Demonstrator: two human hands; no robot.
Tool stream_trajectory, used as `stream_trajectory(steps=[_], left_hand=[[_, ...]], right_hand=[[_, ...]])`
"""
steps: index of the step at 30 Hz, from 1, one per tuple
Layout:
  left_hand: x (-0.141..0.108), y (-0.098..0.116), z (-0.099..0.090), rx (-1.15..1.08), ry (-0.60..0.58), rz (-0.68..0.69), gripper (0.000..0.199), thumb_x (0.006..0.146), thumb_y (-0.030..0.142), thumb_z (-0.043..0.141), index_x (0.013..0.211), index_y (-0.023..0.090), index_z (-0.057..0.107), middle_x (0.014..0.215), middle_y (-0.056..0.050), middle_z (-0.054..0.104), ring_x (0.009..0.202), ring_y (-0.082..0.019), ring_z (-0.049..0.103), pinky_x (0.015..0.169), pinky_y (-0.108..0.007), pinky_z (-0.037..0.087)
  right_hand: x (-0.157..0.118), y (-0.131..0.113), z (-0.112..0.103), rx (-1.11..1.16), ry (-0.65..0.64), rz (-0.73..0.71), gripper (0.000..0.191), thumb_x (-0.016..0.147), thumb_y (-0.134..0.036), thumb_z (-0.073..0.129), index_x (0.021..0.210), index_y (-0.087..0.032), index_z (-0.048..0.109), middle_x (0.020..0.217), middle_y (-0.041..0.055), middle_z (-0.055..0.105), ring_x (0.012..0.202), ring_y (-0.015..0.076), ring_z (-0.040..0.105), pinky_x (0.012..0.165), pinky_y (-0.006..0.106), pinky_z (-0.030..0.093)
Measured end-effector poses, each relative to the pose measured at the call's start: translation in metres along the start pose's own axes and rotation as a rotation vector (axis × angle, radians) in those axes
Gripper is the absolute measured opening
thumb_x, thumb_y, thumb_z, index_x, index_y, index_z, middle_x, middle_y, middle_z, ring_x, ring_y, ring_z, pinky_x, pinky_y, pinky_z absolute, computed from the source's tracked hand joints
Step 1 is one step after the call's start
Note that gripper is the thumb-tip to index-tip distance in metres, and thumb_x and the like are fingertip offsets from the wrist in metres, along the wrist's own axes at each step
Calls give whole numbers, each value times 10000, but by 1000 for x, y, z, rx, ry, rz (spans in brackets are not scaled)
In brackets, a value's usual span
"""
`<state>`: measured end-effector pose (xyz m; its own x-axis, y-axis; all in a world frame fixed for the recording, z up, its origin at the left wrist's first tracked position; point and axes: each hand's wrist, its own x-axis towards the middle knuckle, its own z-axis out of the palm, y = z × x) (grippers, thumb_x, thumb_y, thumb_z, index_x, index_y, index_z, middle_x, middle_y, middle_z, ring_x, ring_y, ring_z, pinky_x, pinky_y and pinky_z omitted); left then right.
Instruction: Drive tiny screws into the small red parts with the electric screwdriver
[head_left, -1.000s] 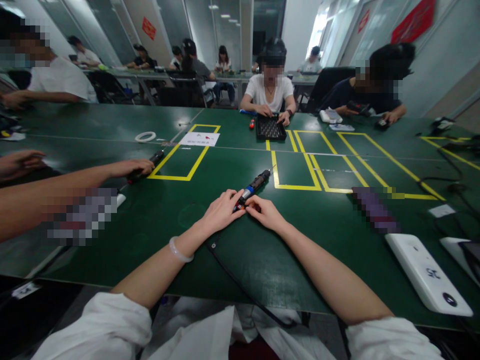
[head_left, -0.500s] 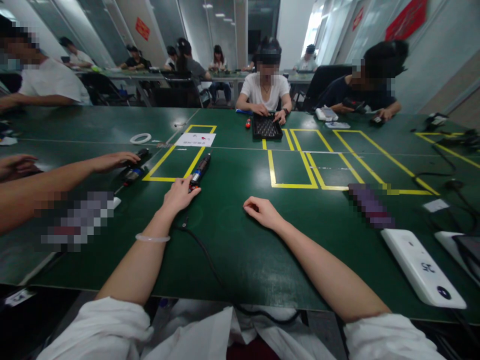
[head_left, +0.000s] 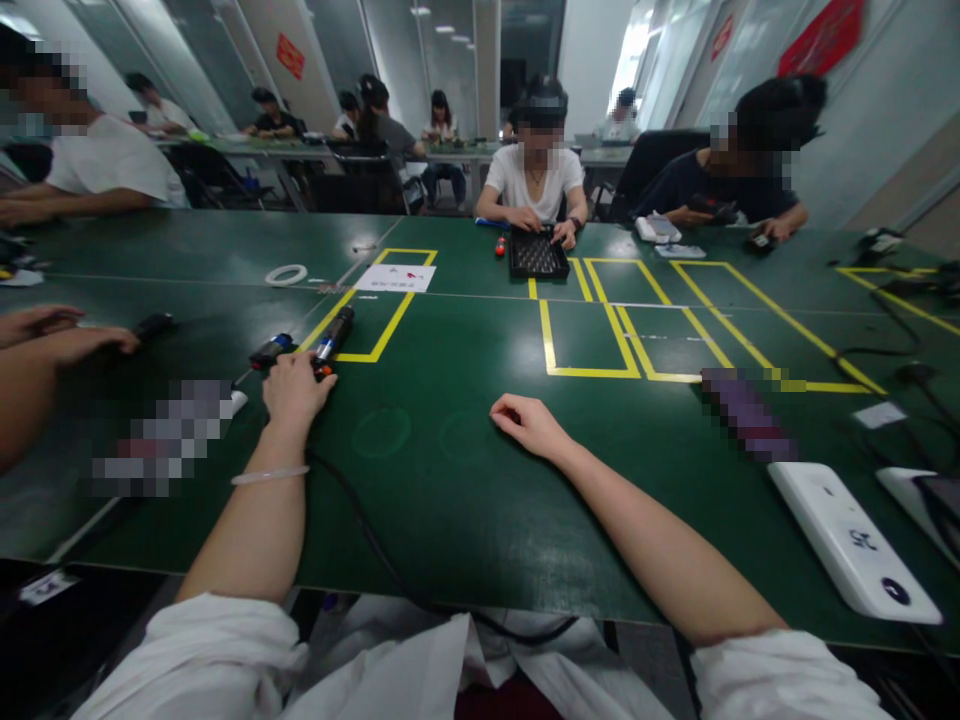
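Note:
My left hand is closed around the near end of a black cylindrical tool with a blue-grey band and a small orange part. Its far end points away from me, over the left yellow tape frame. A black cable runs from under this hand toward my lap. Just left of the tool, almost touching my fingers, lies a similar black and blue piece. On the bare green tabletop, my right hand rests with fingers curled together, and nothing shows in it.
Yellow tape frames mark the table, with a white paper on the left one. At right lie a phone and a white device. A co-worker's hand is near a dark object. Opposite, someone handles a black tray.
My left hand has moved left with the black cylindrical tool, and the cable followed. The neighbour's hand at left has drawn back from the black and blue piece. My right hand stays put.

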<state>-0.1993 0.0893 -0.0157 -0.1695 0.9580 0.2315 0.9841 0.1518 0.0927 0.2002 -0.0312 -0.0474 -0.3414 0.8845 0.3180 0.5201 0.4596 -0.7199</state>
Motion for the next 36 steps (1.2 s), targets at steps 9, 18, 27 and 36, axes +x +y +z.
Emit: stream_trajectory(steps=[9, 18, 27, 36], left_hand=[[-3, 8, -5, -75, 53, -21, 419, 860, 494, 467, 1068, 152, 591, 1185, -224, 561, 1069, -413, 548, 850, -538, 451], [-42, 88, -14, -575, -101, 430, 332, 854, 463, 543, 1000, 170, 597, 984, -66, 679, 912, -205, 630, 859, -316, 480], [-96, 153, -5, -753, -488, 835, 378, 929, 453, 468, 1111, 199, 680, 1056, -62, 666, 962, -195, 613, 875, -308, 454], [-104, 160, -5, -895, -677, 790, 473, 916, 410, 497, 1317, 168, 554, 938, -46, 656, 835, -169, 586, 784, -278, 448]], right_hand=[[1, -1, 0, -8, -6, 1, 127, 905, -229, 533, 863, -173, 639, 761, 6, 633, 661, 121, 538, 632, 224, 385], [0, -1, 0, 12, -12, 8, 103, 897, -219, 534, 890, -177, 628, 767, 3, 632, 661, 119, 537, 635, 225, 388], [-2, -4, 1, 41, -64, 1, 346, 878, -237, 582, 1216, -211, 510, 795, -27, 627, 639, 108, 549, 639, 225, 413], [-1, -10, 6, -45, -85, -69, 156, 877, -198, 575, 1033, -209, 581, 815, -6, 616, 704, 127, 558, 675, 235, 421]])
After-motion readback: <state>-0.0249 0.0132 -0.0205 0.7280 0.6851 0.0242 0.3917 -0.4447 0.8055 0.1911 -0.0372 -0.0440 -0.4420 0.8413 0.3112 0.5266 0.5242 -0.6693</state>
